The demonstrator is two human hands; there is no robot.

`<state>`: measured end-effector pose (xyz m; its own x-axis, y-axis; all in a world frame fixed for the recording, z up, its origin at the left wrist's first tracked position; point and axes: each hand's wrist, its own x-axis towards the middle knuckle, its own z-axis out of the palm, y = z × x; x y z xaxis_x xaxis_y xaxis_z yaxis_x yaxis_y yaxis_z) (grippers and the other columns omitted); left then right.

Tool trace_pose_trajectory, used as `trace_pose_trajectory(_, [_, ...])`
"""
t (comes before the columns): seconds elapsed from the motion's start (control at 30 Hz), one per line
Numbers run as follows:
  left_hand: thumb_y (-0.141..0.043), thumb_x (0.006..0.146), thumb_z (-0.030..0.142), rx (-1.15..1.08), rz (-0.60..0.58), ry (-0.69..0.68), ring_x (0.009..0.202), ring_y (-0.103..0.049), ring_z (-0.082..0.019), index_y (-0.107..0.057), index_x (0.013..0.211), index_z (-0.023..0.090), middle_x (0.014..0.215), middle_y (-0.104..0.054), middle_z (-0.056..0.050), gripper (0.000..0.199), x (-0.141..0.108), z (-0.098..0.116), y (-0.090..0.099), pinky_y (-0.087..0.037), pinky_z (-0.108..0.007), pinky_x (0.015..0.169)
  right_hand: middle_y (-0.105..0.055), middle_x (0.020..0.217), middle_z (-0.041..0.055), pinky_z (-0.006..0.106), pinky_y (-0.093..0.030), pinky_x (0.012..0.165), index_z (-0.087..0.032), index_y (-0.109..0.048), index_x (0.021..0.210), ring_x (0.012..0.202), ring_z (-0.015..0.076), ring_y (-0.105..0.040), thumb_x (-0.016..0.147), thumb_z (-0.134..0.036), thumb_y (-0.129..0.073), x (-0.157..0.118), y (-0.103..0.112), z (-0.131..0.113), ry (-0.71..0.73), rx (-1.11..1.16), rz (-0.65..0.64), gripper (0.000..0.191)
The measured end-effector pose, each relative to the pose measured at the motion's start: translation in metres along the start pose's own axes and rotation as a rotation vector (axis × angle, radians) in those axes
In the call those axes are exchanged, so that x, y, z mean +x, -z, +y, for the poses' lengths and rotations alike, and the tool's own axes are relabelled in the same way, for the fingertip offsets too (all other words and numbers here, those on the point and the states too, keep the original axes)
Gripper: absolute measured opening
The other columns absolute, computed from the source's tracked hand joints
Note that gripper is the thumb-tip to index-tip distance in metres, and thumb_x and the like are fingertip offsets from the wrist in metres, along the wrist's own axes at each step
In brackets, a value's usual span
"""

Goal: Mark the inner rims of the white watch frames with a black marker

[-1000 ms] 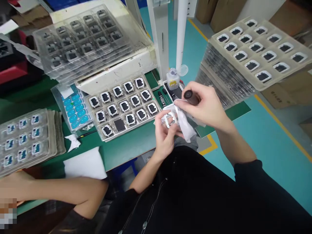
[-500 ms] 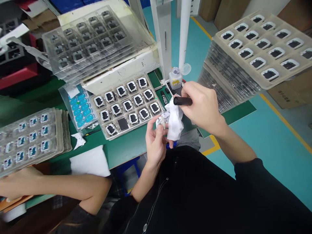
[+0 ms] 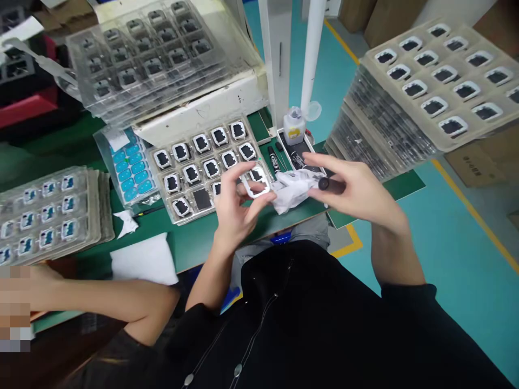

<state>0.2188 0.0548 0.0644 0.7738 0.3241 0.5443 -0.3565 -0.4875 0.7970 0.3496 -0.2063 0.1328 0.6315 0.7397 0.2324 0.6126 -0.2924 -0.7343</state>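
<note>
Mid-frame, the left hand (image 3: 235,212) pinches a white frame (image 3: 258,193) between thumb and fingers; right of it, the right hand (image 3: 354,186), fingers parted, holds a dark pen (image 3: 331,186) beside a white cloth (image 3: 294,190). Beyond, a black marker (image 3: 272,159) bears white lettering too small to read; a bottle's (image 3: 293,123) yellow label and the printing on the right-edge carton (image 3: 476,162) are likewise illegible.

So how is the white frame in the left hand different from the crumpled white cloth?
The white frame is a ring with rounded corners and an opening; the white cloth is all folds and wrinkles. The left hand holds the frame up, while the cloth is bunched by the right hand. Both are white.
</note>
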Motion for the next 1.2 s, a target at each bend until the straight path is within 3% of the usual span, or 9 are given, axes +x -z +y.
trace_pose_trajectory(0.1, [-0.09,0.107,0.063,0.096,-0.162,-0.18,0.096,-0.091,-0.02,-0.058,0.159,0.026,0.115,-0.086,-0.004,0.071,0.016,0.002,0.004,-0.075,-0.027,0.086,-0.083,0.154,0.0064,0.046,-0.067,0.113,-0.029,-0.07,0.17,0.135,0.0343,-0.083,0.103,-0.032,-0.09,0.011,-0.005,-0.001,0.019,0.118,-0.159,0.07])
trace_pose_trajectory(0.23, [-0.088,0.109,0.057,0.112,-0.103,-0.343,0.099,-0.093,-0.021,-0.054,0.169,0.03,0.137,-0.084,-0.009,0.074,0.023,0.006,0.001,-0.077,-0.029,0.09,-0.089,0.123,0.003,0.037,-0.062,0.095,-0.026,-0.08,0.154,0.102,0.025,-0.084,0.1,-0.024,-0.094,0.019,-0.02,0.0,0.037,0.193,-0.23,0.055])
trace_pose_trajectory(0.33, [-0.09,0.106,0.06,0.171,0.0,-0.438,0.095,-0.093,-0.022,-0.05,0.173,0.031,0.141,-0.083,-0.009,0.083,0.015,0.004,-0.002,-0.078,-0.031,0.089,-0.084,0.108,0.0023,0.034,-0.054,0.082,-0.023,-0.085,0.119,0.091,0.021,-0.077,0.103,-0.018,-0.083,0.017,-0.032,0.002,0.121,0.126,-0.074,0.017])
trace_pose_trajectory(0.4, [-0.095,0.102,0.058,0.191,0.061,-0.469,0.09,-0.092,-0.022,-0.053,0.171,0.03,0.131,-0.085,-0.006,0.086,0.006,0.003,-0.002,-0.078,-0.031,0.086,-0.078,0.102,0.0025,0.034,-0.052,0.078,-0.023,-0.079,0.104,0.089,0.0205,-0.073,0.102,-0.012,-0.074,0.013,-0.038,0.003,0.152,0.044,0.123,0.012])
trace_pose_trajectory(0.63, [-0.104,0.096,0.042,-0.023,0.045,-0.36,0.092,-0.095,-0.031,-0.074,0.154,0.029,0.115,-0.094,-0.009,0.067,-0.023,0.016,-0.025,-0.081,-0.038,0.083,-0.082,0.114,0.0078,0.043,-0.062,0.079,-0.028,-0.073,0.106,0.103,0.0292,-0.081,0.099,-0.009,-0.062,0.011,-0.048,0.006,0.252,-0.12,0.679,0.023])
trace_pose_trajectory(0.8, [-0.106,0.094,0.044,-0.137,0.042,-0.395,0.093,-0.095,-0.031,-0.067,0.165,0.028,0.117,-0.094,-0.012,0.082,-0.032,0.01,-0.047,-0.08,-0.037,0.079,-0.076,0.117,0.0124,0.053,-0.067,0.084,-0.03,-0.076,0.107,0.107,0.0352,-0.08,0.105,-0.027,-0.07,0.021,-0.053,0.024,0.179,-0.266,0.871,0.007])
trace_pose_trajectory(0.9, [-0.104,0.095,0.048,-0.116,0.051,-0.294,0.092,-0.095,-0.03,-0.072,0.158,0.026,0.112,-0.094,-0.01,0.074,-0.046,-0.006,-0.044,-0.079,-0.036,0.082,-0.069,0.111,0.0119,0.052,-0.069,0.085,-0.029,-0.067,0.104,0.104,0.0343,-0.078,0.107,-0.042,-0.069,0.037,-0.051,0.038,0.018,-0.287,0.943,0.013])
trace_pose_trajectory(1.0, [-0.1,0.099,0.055,-0.035,0.067,-0.125,0.092,-0.095,-0.029,-0.074,0.15,0.025,0.11,-0.094,-0.01,0.065,-0.064,-0.025,-0.034,-0.078,-0.036,0.092,-0.068,0.105,0.0092,0.047,-0.066,0.083,-0.028,-0.062,0.106,0.095,0.0298,-0.075,0.103,-0.044,-0.064,0.063,-0.042,0.053,-0.058,-0.275,0.954,0.016])
trace_pose_trajectory(1.2, [-0.089,0.11,0.053,0.014,0.097,0.046,0.094,-0.094,-0.027,-0.068,0.153,0.021,0.11,-0.093,-0.011,0.058,-0.088,-0.042,-0.021,-0.077,-0.034,0.086,-0.07,0.089,0.0044,0.038,-0.059,0.077,-0.027,-0.062,0.095,0.081,0.0244,-0.07,0.093,-0.036,-0.064,0.114,-0.026,0.077,-0.117,-0.271,0.793,0.01])
